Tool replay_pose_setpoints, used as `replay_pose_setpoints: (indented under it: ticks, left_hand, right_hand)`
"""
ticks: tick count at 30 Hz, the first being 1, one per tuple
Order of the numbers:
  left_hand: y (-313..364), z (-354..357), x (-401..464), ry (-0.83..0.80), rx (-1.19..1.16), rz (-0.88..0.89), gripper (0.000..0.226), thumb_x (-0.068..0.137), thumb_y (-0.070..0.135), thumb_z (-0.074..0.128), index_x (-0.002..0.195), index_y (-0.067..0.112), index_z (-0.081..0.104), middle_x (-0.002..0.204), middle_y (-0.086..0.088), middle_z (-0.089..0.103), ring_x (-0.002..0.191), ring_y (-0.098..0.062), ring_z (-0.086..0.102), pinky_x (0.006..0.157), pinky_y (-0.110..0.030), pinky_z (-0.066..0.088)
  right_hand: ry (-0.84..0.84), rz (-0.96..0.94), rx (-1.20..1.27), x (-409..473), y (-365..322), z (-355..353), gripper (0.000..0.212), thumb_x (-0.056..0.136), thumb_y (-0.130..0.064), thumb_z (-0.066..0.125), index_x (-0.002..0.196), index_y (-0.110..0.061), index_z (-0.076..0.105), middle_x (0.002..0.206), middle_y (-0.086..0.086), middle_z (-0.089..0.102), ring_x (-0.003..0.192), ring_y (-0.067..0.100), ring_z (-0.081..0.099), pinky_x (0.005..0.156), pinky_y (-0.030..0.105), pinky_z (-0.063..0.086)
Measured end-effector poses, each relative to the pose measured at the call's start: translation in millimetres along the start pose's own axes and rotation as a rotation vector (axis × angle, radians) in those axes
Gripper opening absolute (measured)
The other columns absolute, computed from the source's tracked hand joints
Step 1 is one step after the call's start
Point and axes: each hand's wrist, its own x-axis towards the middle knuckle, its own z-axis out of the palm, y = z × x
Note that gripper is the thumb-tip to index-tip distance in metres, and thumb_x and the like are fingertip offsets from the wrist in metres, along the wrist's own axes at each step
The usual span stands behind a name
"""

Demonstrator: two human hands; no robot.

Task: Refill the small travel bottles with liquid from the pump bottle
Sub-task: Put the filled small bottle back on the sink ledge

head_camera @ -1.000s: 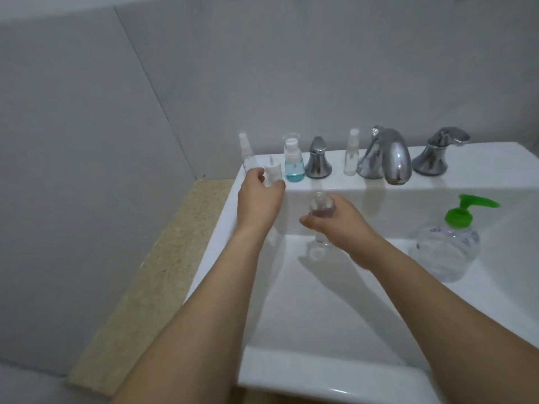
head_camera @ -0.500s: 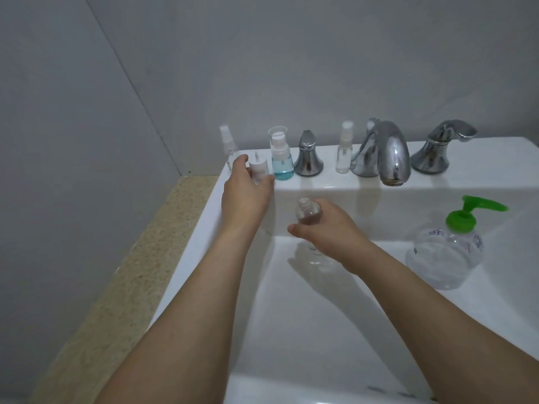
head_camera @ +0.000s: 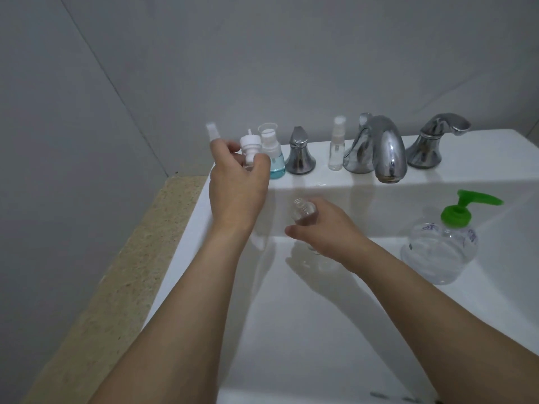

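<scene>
The right hand (head_camera: 323, 231) grips an uncapped clear small bottle (head_camera: 304, 212) over the basin, in front of and left of the chrome spout (head_camera: 379, 150), its contents hard to judge, while the left hand (head_camera: 236, 182) pinches a white pump cap (head_camera: 250, 148) further left of the spout. On the sink's back ledge (head_camera: 495, 158) stand three travel bottles: one blurred (head_camera: 211, 132) behind the left hand, one (head_camera: 272, 156) holding blue liquid, one clear spray bottle (head_camera: 337, 147) just left of the spout. The green-topped pump bottle (head_camera: 443, 243), partly filled with clear liquid, sits right of the spout inside the basin, with open white basin between it and the hands
</scene>
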Motion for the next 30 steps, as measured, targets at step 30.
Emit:
replay_pose_setpoints:
  ticks: [30]
  left_hand:
    - [15, -19, -5, -0.062, -0.061, 0.205, 0.034, 0.089, 0.032, 0.061, 0.064, 0.026, 0.038, 0.054, 0.013, 0.039, 0.053, -0.006, 0.039, 0.051, -0.018, 0.029]
  right_hand:
    - [0.018, -0.017, -0.235, -2, -4, -3, 0.027, 0.075, -0.028, 0.074, 0.096, -0.017, 0.060, 0.090, -0.005, 0.063, 0.080, 0.012, 0.059, 0.063, 0.024, 0.043]
